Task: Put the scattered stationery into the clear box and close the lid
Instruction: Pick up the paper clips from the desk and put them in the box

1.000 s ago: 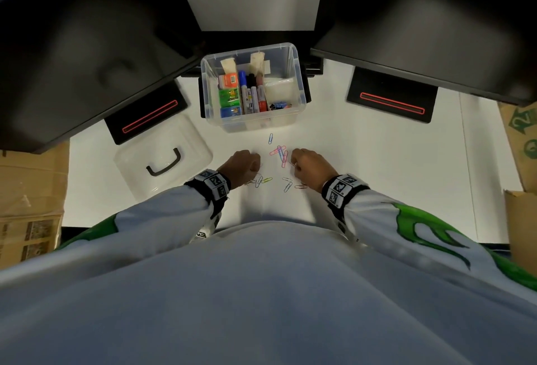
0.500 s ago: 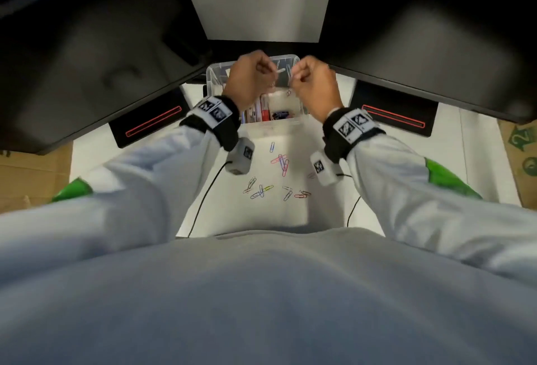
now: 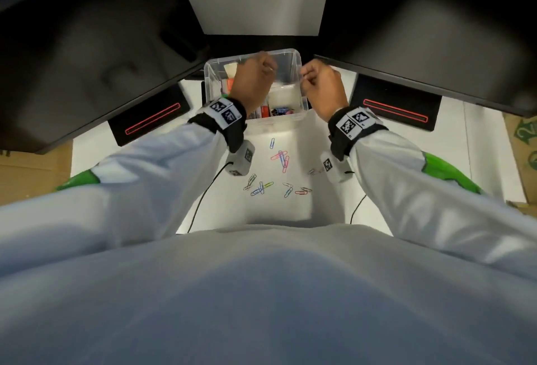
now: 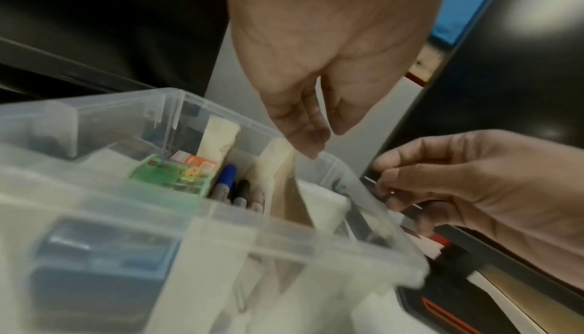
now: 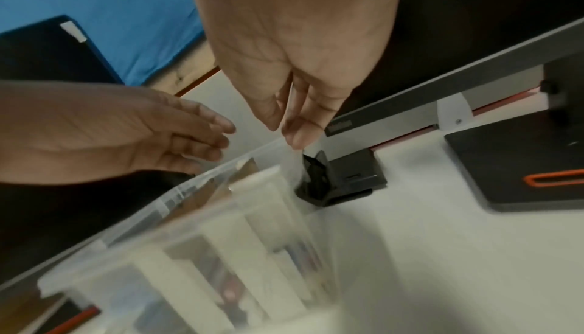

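The clear box (image 3: 277,122) stands open at the back of the white table, holding markers (image 4: 226,180), a green pack (image 4: 170,177) and card dividers. My left hand (image 3: 255,77) hovers over the box's middle with straight, relaxed fingers (image 5: 202,137) and nothing in them. My right hand (image 3: 319,85) is above the box's right rim (image 4: 363,182), its fingers (image 4: 384,184) pinching a thin paper clip. Several coloured paper clips (image 3: 280,158) lie scattered on the table in front of the box, between my forearms. The lid is hidden.
Two black monitor stands with red slots (image 3: 152,117) (image 3: 395,109) flank the box, under dark monitors. Cardboard boxes (image 3: 29,170) (image 3: 523,138) sit at both table ends. Thin black cables (image 3: 203,199) hang from my wrist cameras over the table.
Both hands rose from the paper clips on the table to the box. Since half a second ago the left hand's fingers have straightened over the box; the right hand shifted to its right rim.
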A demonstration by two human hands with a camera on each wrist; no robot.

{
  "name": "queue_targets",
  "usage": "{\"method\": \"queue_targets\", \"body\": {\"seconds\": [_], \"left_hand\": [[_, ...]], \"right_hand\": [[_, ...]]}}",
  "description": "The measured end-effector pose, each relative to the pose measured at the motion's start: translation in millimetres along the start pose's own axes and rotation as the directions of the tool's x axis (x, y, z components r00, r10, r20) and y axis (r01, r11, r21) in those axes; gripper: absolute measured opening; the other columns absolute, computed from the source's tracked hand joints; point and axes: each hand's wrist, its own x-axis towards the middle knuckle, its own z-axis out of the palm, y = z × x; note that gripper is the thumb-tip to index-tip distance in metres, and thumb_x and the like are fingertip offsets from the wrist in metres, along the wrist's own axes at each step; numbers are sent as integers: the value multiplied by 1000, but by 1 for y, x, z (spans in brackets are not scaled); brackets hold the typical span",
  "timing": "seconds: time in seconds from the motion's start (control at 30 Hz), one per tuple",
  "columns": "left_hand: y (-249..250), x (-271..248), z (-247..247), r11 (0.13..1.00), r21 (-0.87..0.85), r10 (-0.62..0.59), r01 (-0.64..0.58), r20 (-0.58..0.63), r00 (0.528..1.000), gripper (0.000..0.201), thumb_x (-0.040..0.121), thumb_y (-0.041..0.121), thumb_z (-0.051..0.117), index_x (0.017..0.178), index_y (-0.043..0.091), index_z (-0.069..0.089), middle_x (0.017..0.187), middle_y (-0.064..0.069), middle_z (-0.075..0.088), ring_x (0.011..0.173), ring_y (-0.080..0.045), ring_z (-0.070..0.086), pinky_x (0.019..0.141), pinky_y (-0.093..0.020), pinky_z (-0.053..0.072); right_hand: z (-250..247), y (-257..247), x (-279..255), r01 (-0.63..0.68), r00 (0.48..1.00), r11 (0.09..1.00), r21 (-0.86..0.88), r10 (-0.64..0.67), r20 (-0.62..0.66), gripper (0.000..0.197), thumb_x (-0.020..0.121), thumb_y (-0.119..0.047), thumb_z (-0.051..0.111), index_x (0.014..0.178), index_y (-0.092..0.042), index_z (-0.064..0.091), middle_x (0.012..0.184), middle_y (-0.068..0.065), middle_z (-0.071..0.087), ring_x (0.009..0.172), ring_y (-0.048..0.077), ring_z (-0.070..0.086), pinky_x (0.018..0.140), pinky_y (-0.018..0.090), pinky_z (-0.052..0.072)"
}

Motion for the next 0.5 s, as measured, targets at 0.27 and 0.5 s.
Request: {"method": "queue_targets", "body": {"seconds": [0.27, 0.5], "left_hand": [[-39, -77, 15, 947, 245, 176, -207, 141, 974, 12, 95, 21, 55, 99, 15, 65, 102, -2, 63, 81, -10, 59, 74, -25, 53], [11, -35, 16, 918, 290, 187, -271, 288, 939, 54, 95, 36, 22, 103, 6, 66, 103, -9, 66, 93, -23, 63, 92, -40, 50]], "right_hand": [[1, 72, -69, -97, 970, 962, -256, 149, 192, 17, 93, -24, 59, 103, -10, 58, 100, 9, 64, 87, 26, 62, 76, 33, 49], [23, 106, -115, -1, 829, 875, -484, 271, 488, 43, 91, -23, 59, 131, -11, 48, 130, 16, 44, 111, 34, 53, 93, 40, 48]]}}
